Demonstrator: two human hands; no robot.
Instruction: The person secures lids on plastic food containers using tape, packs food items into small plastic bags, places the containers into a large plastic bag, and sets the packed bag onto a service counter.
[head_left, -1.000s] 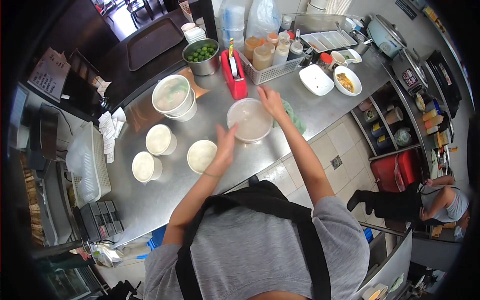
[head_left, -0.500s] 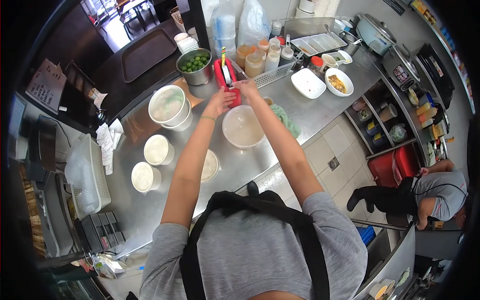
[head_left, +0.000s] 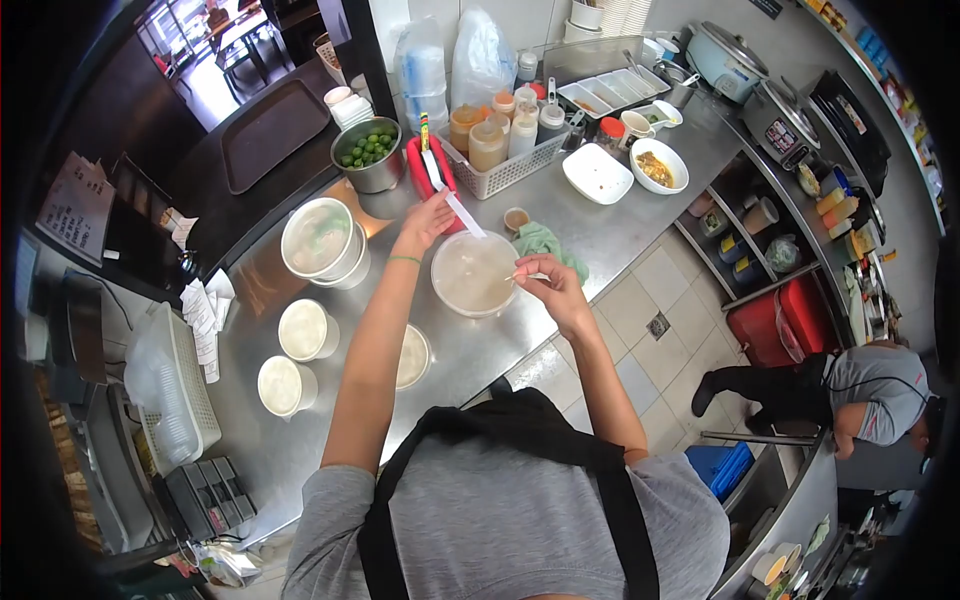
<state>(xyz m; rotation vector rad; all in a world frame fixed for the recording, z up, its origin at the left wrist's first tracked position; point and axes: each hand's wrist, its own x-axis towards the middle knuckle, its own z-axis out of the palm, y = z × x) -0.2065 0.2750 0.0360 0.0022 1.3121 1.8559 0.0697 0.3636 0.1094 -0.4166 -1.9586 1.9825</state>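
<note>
A red tape dispenser [head_left: 432, 172] stands on the steel counter. My left hand [head_left: 427, 220] lies against its near end, fingers stretched out. A pale strip of tape [head_left: 465, 215] runs from the dispenser over a round lidded plastic tub [head_left: 470, 275]. My right hand [head_left: 553, 290] is at the tub's right rim, thumb and fingers pinched; the strip lines up with this pinch, though its last stretch is hard to see. Behind the tub are a small cup of brown sauce [head_left: 516, 219] and a green cloth [head_left: 541, 245].
Lidded white tubs [head_left: 308, 330] and a stacked pair [head_left: 320, 240] stand left. A pot of green limes [head_left: 370, 155], a basket of sauce bottles [head_left: 515, 165], a white dish [head_left: 598, 174] and a food bowl [head_left: 658, 167] line the back. Another person [head_left: 870, 390] is at right.
My right hand has moved from the dispenser toward me and right, to the tub's rim, and a strip of tape now stretches out. My left hand stays at the dispenser.
</note>
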